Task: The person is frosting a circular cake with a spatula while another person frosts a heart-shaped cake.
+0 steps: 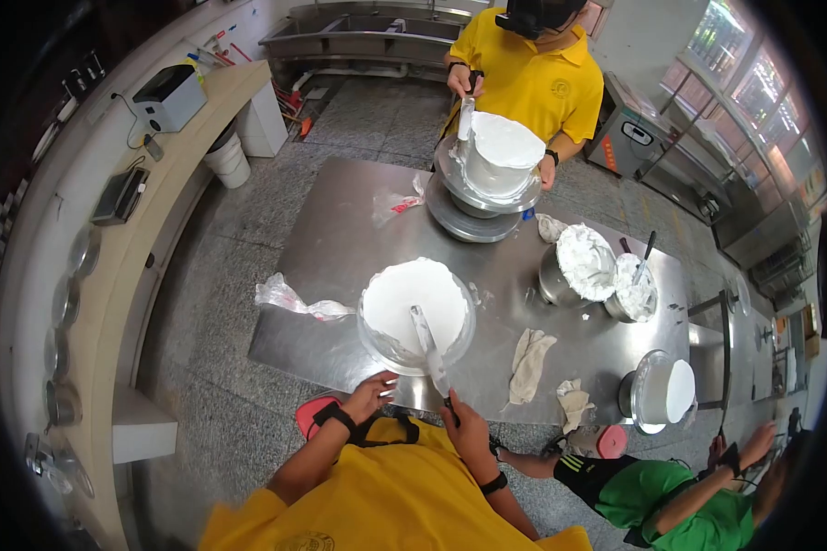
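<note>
A round cake covered in white cream (415,296) sits on a turntable (395,356) near the table's front edge. My right hand (470,430) is closed round the dark handle of a spatula (429,349), whose metal blade lies over the cake's top. My left hand (369,397) is at the turntable's lower left edge, fingers apart, with nothing in it; whether it touches the rim I cannot tell. A crumpled plastic bag (294,298) lies left of the cake.
Across the steel table (326,216), a person in yellow (524,73) works on another cream cake (504,151). Cream bowls (586,264) (632,289) and cloths (530,365) lie to the right, with a third cake (678,392). A person in green (680,496) is at lower right.
</note>
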Demonstrator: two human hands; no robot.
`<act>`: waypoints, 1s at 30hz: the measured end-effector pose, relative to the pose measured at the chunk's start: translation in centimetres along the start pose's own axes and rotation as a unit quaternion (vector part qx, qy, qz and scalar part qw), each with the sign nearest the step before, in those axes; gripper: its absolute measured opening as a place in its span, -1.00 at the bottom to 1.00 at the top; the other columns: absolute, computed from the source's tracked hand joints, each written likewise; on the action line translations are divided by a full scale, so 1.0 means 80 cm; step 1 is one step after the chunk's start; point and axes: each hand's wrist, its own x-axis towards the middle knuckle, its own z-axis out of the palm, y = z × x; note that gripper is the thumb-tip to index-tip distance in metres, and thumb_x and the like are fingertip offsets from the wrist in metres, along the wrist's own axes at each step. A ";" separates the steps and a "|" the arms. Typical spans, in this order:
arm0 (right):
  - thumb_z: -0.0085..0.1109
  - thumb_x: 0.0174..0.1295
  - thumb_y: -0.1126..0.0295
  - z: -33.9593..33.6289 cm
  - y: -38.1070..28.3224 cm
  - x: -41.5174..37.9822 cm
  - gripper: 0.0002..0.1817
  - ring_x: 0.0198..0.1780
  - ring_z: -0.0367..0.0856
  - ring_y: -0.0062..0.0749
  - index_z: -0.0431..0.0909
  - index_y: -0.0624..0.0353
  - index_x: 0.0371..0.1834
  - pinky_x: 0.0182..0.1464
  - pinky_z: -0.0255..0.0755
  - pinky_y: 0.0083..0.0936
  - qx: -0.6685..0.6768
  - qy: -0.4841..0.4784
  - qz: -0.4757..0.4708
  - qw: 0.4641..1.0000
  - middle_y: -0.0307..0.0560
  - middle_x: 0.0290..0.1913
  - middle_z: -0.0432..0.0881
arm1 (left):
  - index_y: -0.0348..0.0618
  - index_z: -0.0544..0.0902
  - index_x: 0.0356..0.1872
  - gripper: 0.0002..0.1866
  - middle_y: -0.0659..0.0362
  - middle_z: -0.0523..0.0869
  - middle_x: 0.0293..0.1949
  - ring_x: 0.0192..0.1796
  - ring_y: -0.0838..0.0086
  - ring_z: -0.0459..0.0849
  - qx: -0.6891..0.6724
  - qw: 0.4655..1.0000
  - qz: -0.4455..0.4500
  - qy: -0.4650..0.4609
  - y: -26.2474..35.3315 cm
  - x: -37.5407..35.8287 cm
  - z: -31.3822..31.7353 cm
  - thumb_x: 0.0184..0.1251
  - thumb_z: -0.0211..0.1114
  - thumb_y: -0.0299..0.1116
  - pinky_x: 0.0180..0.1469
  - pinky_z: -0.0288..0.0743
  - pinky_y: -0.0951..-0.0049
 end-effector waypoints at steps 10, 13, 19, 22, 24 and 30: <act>0.25 0.31 0.28 0.001 0.003 -0.002 -0.50 -0.30 0.71 0.04 0.51 0.06 0.32 -0.32 0.57 -0.19 -0.011 -0.003 -0.006 1.000 0.09 -0.24 0.71 | -0.16 0.52 0.15 -0.50 0.22 0.63 0.06 0.12 0.39 0.59 -0.031 0.988 0.108 0.104 0.060 0.021 -0.010 0.11 0.01 -0.59 0.10 0.48 0.34; 0.27 0.31 0.31 -0.002 0.000 -0.004 -0.53 -0.29 0.69 0.07 0.52 0.15 0.29 -0.30 0.54 -0.24 -0.004 -0.002 0.006 1.000 0.13 -0.27 0.69 | -0.16 0.56 0.07 -0.56 0.24 0.64 0.02 0.08 0.44 0.59 -0.017 0.991 0.082 0.104 0.071 0.024 -0.023 0.09 0.04 -0.54 0.06 0.49 0.38; 0.28 0.31 0.33 -0.001 0.004 -0.006 -0.52 -0.31 0.70 0.04 0.51 0.14 0.30 -0.31 0.54 -0.27 0.011 0.029 -0.013 0.999 0.12 -0.27 0.69 | -0.16 0.57 0.00 -0.60 0.23 0.60 -0.06 0.06 0.37 0.59 -0.034 0.987 0.104 0.117 0.025 0.025 -0.016 0.08 0.02 -0.56 0.13 0.50 0.27; 0.28 0.30 0.36 -0.002 0.003 -0.004 -0.51 -0.31 0.70 0.04 0.51 0.13 0.30 -0.31 0.54 -0.27 0.009 0.018 -0.009 1.000 0.11 -0.27 0.69 | -0.17 0.59 0.01 -0.62 0.22 0.62 -0.02 0.04 0.42 0.59 -0.003 0.990 0.093 0.107 0.004 0.016 -0.008 0.16 0.03 -0.58 0.11 0.53 0.32; 0.28 0.30 0.37 -0.009 0.002 -0.004 -0.51 -0.31 0.70 0.05 0.51 0.14 0.30 -0.31 0.54 -0.26 0.011 0.013 -0.003 1.000 0.12 -0.27 0.69 | -0.20 0.60 0.07 -0.61 0.19 0.63 0.06 0.05 0.46 0.59 0.050 0.992 0.065 0.098 -0.010 0.000 0.020 0.22 0.04 -0.60 0.09 0.55 0.36; 0.26 0.31 0.37 -0.003 0.001 0.004 -0.52 -0.30 0.69 0.07 0.50 0.18 0.30 -0.31 0.53 -0.25 0.017 0.004 -0.005 1.000 0.14 -0.27 0.69 | -0.17 0.47 0.22 -0.52 0.21 0.63 0.03 0.09 0.42 0.60 0.038 0.983 0.111 0.140 -0.001 0.008 0.007 0.22 0.07 -0.53 0.09 0.51 0.38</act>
